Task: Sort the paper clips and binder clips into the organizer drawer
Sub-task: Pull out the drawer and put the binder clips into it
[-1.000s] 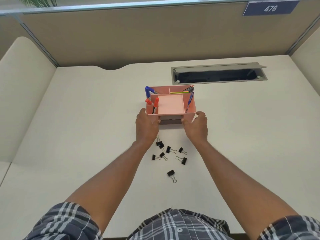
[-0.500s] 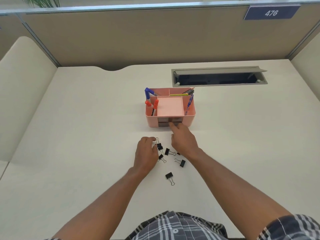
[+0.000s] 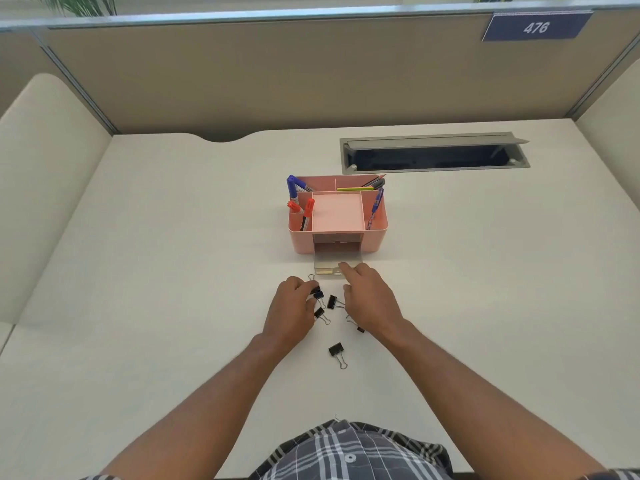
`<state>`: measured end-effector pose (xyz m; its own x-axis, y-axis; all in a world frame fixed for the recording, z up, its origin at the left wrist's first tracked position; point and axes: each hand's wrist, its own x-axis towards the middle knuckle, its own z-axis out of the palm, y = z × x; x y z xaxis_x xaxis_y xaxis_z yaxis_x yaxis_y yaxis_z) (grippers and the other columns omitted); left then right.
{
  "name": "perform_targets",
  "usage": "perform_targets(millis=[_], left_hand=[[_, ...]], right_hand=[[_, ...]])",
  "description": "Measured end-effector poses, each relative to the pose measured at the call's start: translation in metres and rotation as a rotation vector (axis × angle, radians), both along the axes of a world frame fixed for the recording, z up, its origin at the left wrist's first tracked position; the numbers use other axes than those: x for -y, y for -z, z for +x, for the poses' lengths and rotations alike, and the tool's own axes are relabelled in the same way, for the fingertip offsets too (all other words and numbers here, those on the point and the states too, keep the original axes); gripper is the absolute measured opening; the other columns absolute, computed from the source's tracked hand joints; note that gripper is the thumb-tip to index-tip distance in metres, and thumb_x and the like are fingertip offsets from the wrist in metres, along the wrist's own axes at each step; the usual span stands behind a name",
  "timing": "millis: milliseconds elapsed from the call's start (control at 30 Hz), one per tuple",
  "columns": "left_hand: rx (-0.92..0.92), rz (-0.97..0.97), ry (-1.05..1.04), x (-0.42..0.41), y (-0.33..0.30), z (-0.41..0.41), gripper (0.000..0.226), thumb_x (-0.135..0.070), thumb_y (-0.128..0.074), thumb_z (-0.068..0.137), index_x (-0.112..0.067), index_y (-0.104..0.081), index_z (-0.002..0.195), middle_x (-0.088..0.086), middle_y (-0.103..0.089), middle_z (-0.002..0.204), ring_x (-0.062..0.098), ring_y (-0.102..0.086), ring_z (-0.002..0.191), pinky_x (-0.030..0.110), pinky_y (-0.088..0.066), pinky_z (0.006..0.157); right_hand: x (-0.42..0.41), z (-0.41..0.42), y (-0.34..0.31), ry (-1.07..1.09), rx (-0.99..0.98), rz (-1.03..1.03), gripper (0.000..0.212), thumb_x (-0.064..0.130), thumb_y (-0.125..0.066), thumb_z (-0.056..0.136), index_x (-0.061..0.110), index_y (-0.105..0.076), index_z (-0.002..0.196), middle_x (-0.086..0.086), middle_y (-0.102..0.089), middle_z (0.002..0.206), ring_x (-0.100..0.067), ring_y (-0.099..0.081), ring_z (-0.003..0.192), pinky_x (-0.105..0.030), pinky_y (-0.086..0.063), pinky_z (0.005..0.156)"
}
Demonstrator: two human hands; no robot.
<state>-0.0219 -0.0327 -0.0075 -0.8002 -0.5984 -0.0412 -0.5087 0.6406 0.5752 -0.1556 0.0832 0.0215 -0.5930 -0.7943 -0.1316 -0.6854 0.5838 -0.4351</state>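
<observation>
**Light, springy clips beside an open drawer**

Our left hand point(image 3: 292, 308) pinches a binder clip point(image 3: 316, 291) at frame centre; our right hand point(image 3: 369, 297) rests spread on the clear drawer point(image 3: 327, 265). We judge the clips light, stiff, best gripped by their bodies.

The pale table point(image 3: 173, 271) carried a pink organizer point(image 3: 375, 233) with its clear drawer point(image 3: 327, 266) pulled out in front. Just before the drawer lay a loose scatter of black binder clips point(image 3: 331, 301), perhaps six, one clip point(image 3: 336, 349) nearest the person.
</observation>
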Motion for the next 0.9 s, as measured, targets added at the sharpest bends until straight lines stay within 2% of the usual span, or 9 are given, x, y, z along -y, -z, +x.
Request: perform_targets(millis=[100,233,333,467,667,800,900], left_hand=[[0.038,-0.033,0.054,0.001,-0.003,-0.002,0.042,-0.006,-0.056,0.091,-0.02,-0.059,0.13,0.004,-0.05,0.099,0.023,-0.049,0.094,0.035,-0.048,0.075],[0.089,-0.072,0.09,0.004,-0.004,-0.006,0.031,-0.011,-0.057,0.091,-0.024,-0.064,0.118,0.002,-0.046,0.09,0.024,-0.048,0.087,0.033,-0.043,0.065],[0.086,-0.078,0.107,0.005,-0.005,-0.007,0.026,-0.01,-0.056,0.091,-0.023,-0.064,0.113,0.002,-0.044,0.088,0.022,-0.044,0.082,0.03,-0.038,0.063],[0.099,-0.072,0.109,0.007,-0.003,-0.004,0.016,-0.009,-0.054,0.091,-0.019,-0.063,0.1,0.003,-0.045,0.085,0.022,-0.044,0.079,0.032,-0.037,0.061],[0.085,-0.082,0.115,0.009,0.001,0.0,0.012,-0.004,-0.056,0.09,-0.012,-0.064,0.093,0.005,-0.046,0.091,0.023,-0.049,0.077,0.034,-0.045,0.064],[0.063,-0.106,0.098,0.008,0.0,0.0,0.011,-0.005,-0.057,0.089,-0.01,-0.067,0.093,0.004,-0.048,0.092,0.022,-0.048,0.078,0.028,-0.039,0.064],[0.045,-0.145,0.075,0.006,0.001,0.001,0.013,-0.003,-0.057,0.087,-0.01,-0.067,0.089,0.005,-0.054,0.089,0.025,-0.047,0.079,0.032,-0.041,0.065]], right_hand=[[-0.003,0.003,0.001,0.017,0.017,-0.027,0.033,0.021,-0.047,0.096,0.019,-0.055,0.128,-0.003,-0.057,0.119,-0.024,-0.053,0.111,-0.036,-0.049,0.082],[0.001,0.015,0.005,-0.112,-0.008,0.102,0.027,0.031,-0.055,0.092,0.013,-0.062,0.11,-0.006,-0.059,0.107,-0.028,-0.051,0.105,-0.039,-0.046,0.08],[0.006,0.021,0.009,-0.148,-0.055,0.083,0.021,0.026,-0.059,0.089,0.01,-0.063,0.101,-0.008,-0.058,0.1,-0.031,-0.052,0.096,-0.04,-0.042,0.074],[0.005,0.022,0.012,-0.13,-0.052,0.058,0.014,0.022,-0.056,0.09,0.01,-0.063,0.094,-0.008,-0.057,0.097,-0.031,-0.052,0.093,-0.04,-0.044,0.073],[-0.003,0.013,0.009,-0.074,0.003,0.032,0.023,0.025,-0.055,0.091,0.012,-0.064,0.108,-0.005,-0.059,0.107,-0.027,-0.052,0.102,-0.04,-0.048,0.084],[-0.003,0.012,0.004,-0.048,0.037,0.003,0.026,0.027,-0.058,0.092,0.012,-0.063,0.113,-0.006,-0.059,0.111,-0.026,-0.052,0.106,-0.038,-0.048,0.086],[-0.004,0.012,0.002,-0.04,0.069,-0.025,0.028,0.027,-0.059,0.092,0.014,-0.063,0.116,-0.004,-0.058,0.115,-0.024,-0.051,0.109,-0.032,-0.046,0.087]])
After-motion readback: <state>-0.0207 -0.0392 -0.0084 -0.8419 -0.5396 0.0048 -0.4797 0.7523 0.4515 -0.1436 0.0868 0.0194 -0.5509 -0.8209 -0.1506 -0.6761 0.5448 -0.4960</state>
